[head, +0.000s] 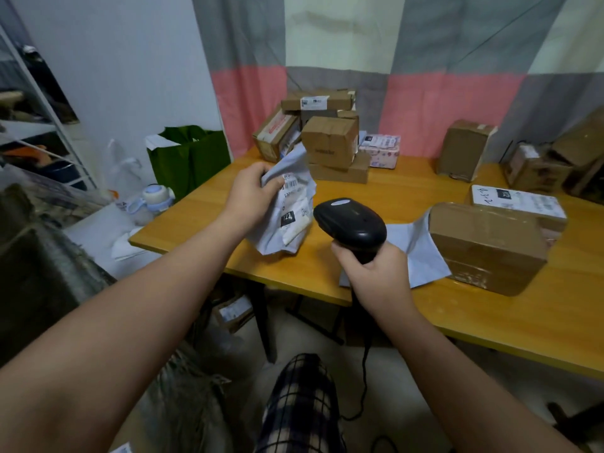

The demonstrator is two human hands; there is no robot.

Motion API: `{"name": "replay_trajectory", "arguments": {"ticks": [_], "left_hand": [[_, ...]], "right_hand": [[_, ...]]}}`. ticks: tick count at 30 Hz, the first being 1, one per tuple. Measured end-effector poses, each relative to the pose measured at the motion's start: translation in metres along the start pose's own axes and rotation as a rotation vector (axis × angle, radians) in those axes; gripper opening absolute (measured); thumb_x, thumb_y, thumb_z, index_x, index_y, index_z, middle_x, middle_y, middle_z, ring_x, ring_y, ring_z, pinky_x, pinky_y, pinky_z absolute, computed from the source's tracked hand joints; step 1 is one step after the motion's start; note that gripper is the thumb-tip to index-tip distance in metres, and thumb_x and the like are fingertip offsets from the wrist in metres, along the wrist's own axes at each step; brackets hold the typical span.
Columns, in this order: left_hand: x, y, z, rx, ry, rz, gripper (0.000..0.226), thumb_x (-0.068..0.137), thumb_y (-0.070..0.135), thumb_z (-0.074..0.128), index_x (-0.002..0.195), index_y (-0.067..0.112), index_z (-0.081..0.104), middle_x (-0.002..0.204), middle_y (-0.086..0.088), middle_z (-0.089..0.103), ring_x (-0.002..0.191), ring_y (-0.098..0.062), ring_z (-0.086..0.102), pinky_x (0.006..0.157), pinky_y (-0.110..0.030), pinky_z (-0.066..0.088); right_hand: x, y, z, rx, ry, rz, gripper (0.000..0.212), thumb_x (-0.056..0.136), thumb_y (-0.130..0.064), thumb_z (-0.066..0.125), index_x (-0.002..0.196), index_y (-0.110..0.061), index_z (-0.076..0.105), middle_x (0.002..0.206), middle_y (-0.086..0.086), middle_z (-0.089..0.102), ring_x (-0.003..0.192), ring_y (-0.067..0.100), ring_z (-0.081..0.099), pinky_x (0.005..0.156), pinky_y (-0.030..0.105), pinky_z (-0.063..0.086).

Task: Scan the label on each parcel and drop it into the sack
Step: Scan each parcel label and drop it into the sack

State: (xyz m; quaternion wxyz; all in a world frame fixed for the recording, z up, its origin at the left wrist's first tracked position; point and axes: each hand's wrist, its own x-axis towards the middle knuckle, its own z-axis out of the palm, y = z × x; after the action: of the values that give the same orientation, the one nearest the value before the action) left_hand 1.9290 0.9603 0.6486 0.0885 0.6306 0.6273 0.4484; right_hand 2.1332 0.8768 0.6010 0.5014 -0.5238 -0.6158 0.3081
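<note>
Yellow wooden counter (pixel 408 191): our left grip (pixel 251 188) clutches crumpled grey mailer parcel (pixel 287 217); right grip (pixel 376 269) clasps black scanner (pixel 349 220) beside parcel.

Home room used for parcel sorting, checked curtain (pixel 392 44), wooden table (pixel 490 308), stacked cardboard parcels (pixel 328 142)

My L hand (pixel 251 188) & R hand (pixel 376 273) are bare, forearms (pixel 147 305) bare too, right to the frame edge. Trousers (pixel 299 407): plaid, dark navy/black w/ cream squares & thin dark lines, seen at one knee.
</note>
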Motion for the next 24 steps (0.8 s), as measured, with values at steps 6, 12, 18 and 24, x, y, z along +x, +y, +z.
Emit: {"name": "replay_trajectory", "arguments": {"ticks": [6, 12, 18, 24], "left_hand": [[0.000, -0.014, -0.008, -0.052, -0.015, -0.045, 0.006, 0.096, 0.016, 0.055, 0.092, 0.014, 0.058, 0.076, 0.003, 0.057, 0.078, -0.016, 0.055, 0.068, -0.032, 0.043], [-0.002, -0.016, -0.009, -0.077, -0.016, -0.060, 0.006, 0.097, 0.017, 0.053, 0.095, 0.014, 0.059, 0.085, -0.001, 0.060, 0.081, -0.015, 0.057, 0.068, -0.027, 0.046], [-0.005, -0.014, -0.010, -0.062, -0.031, -0.052, 0.013, 0.096, 0.016, 0.054, 0.103, 0.009, 0.063, 0.091, -0.003, 0.062, 0.087, -0.017, 0.058, 0.081, -0.039, 0.049], [-0.006, -0.017, -0.015, 0.183, 0.061, 0.061, 0.018, 0.092, 0.034, 0.058, 0.096, 0.021, 0.069, 0.094, -0.001, 0.067, 0.100, -0.025, 0.055, 0.090, -0.036, 0.033]], "right_hand": [[0.000, -0.002, 0.001, 0.034, -0.058, 0.010, 0.024, 0.083, -0.028, 0.072, 0.065, -0.021, 0.058, 0.054, -0.004, 0.052, 0.056, 0.005, 0.052, 0.052, 0.020, 0.038], [-0.001, -0.005, 0.003, 0.069, -0.079, 0.039, 0.020, 0.084, -0.027, 0.070, 0.068, -0.023, 0.059, 0.060, -0.004, 0.056, 0.064, 0.008, 0.057, 0.057, 0.020, 0.042], [-0.004, -0.006, 0.002, 0.084, -0.091, 0.045, 0.015, 0.085, -0.027, 0.070, 0.073, -0.019, 0.063, 0.067, 0.008, 0.061, 0.071, 0.019, 0.062, 0.064, 0.034, 0.050], [-0.007, -0.004, 0.003, 0.118, -0.069, 0.021, 0.026, 0.084, -0.024, 0.071, 0.076, 0.000, 0.064, 0.060, 0.014, 0.056, 0.060, 0.022, 0.057, 0.056, 0.034, 0.045]]}}
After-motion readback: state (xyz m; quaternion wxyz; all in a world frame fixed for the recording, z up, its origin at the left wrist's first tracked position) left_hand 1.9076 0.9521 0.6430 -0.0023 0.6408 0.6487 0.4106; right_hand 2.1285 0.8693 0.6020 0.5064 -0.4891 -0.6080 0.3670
